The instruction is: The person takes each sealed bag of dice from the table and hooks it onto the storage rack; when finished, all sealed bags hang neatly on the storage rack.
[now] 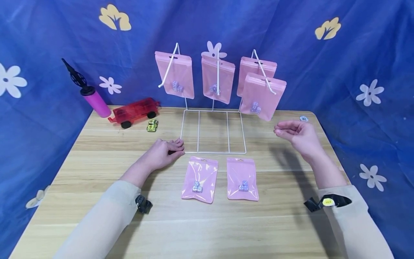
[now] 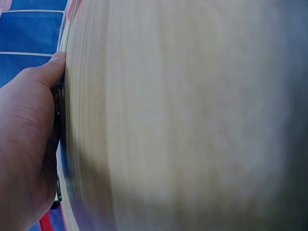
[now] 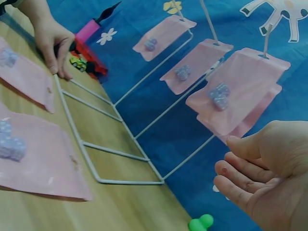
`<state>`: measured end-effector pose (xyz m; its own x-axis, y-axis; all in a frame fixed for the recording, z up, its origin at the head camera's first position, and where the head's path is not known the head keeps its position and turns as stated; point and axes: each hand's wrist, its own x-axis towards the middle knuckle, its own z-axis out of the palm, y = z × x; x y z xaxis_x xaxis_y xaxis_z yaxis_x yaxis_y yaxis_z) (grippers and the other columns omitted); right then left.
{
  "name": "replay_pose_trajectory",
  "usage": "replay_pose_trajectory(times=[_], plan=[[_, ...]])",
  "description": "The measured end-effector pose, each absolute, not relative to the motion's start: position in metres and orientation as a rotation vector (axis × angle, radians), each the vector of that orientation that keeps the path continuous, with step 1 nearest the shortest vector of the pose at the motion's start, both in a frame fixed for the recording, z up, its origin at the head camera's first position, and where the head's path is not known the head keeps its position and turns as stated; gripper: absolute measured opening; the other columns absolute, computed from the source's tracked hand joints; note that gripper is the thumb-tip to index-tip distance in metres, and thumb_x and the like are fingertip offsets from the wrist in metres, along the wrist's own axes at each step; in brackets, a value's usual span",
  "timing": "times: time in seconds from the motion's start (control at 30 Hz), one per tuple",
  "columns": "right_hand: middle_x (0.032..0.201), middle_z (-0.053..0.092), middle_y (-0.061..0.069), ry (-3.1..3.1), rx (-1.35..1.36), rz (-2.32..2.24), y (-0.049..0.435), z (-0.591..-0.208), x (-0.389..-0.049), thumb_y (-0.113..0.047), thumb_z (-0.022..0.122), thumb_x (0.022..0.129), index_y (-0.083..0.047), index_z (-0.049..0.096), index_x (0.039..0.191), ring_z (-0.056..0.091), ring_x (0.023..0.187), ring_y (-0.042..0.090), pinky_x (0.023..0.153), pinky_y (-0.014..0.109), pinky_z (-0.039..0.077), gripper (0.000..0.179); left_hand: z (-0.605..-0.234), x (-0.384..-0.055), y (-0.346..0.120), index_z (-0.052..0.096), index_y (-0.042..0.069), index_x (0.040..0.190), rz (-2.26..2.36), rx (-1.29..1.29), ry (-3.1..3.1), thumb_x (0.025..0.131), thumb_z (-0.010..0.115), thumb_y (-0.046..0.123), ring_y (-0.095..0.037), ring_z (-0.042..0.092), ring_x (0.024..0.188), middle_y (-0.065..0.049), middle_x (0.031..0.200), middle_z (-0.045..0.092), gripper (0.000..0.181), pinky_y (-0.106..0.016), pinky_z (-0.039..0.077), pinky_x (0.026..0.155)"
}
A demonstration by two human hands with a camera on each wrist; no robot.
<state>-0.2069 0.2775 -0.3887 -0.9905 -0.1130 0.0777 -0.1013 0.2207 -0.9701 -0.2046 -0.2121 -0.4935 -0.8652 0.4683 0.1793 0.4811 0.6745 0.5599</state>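
A white wire display rack [image 1: 213,153] stands on the wooden table. My left hand [image 1: 160,153] pinches the near left corner of its base, the thumb nearest me. Pink zip bags with dotted lilac dice hang from its hooks: a left bag [image 1: 178,73], a middle bag [image 1: 209,76], and on the right hook a front bag [image 1: 263,97] partly covering a rear bag [image 1: 247,68]. My right hand [image 1: 302,138] is raised just right of the front bag, fingers loosely bent and nothing in them. Two more bags lie flat before the rack, a left one [image 1: 207,171] and a right one [image 1: 240,171].
At the back left are a pink and black hand pump [image 1: 97,102], a red toy trailer [image 1: 134,111] and a small yellow-green toy car [image 1: 152,125]. A round sticker [image 1: 303,118] lies at the far right. Something green [image 3: 201,223] shows near the table edge. Blue cloth [image 1: 291,43] hangs behind.
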Motion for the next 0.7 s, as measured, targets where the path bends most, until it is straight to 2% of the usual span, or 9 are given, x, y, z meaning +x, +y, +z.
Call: replay_pose_trajectory(times=[0.1, 0.3, 0.43, 0.7], plan=[[0.105, 0.079, 0.001, 2.480, -0.201, -1.851, 0.278, -0.394, -0.197, -0.005, 0.078, 0.097, 0.015, 0.066, 0.122, 0.076, 0.097, 0.009, 0.086, 0.020, 0.060, 0.034, -0.494, -0.205, -0.212, 0.078, 0.002, 0.120, -0.965, -0.811, -2.851, 0.097, 0.080, 0.018, -0.033, 0.060, 0.132, -0.018, 0.134, 0.066, 0.028, -0.051, 0.042, 0.116], [0.116, 0.076, 0.019, 2.473, -0.163, -1.771, 0.274, -0.404, -0.180, -0.009, 0.078, 0.098, 0.013, 0.066, 0.125, 0.075, 0.099, 0.009, 0.088, 0.020, 0.059, 0.037, -0.496, -0.206, -0.213, 0.079, 0.002, 0.119, -0.966, -0.816, -2.838, 0.097, 0.081, 0.017, -0.033, 0.061, 0.132, -0.018, 0.133, 0.067, 0.028, -0.052, 0.043, 0.115], [0.120, 0.072, 0.027, 2.453, -0.165, -1.755, 0.273, -0.414, -0.173, -0.008, 0.079, 0.097, 0.013, 0.066, 0.125, 0.075, 0.101, 0.013, 0.089, 0.021, 0.059, 0.037, -0.496, -0.206, -0.213, 0.079, 0.002, 0.119, -0.965, -0.817, -2.836, 0.097, 0.081, 0.017, -0.033, 0.061, 0.131, -0.018, 0.133, 0.067, 0.028, -0.051, 0.043, 0.115], [0.121, 0.071, 0.029, 2.368, -0.130, -1.747, 0.268, -0.440, -0.161, -0.006, 0.079, 0.096, 0.015, 0.065, 0.127, 0.076, 0.102, 0.018, 0.087, 0.023, 0.060, 0.040, -0.496, -0.206, -0.213, 0.079, 0.003, 0.119, -0.971, -0.808, -2.839, 0.097, 0.081, 0.018, -0.033, 0.061, 0.132, -0.017, 0.134, 0.067, 0.027, -0.052, 0.042, 0.116]])
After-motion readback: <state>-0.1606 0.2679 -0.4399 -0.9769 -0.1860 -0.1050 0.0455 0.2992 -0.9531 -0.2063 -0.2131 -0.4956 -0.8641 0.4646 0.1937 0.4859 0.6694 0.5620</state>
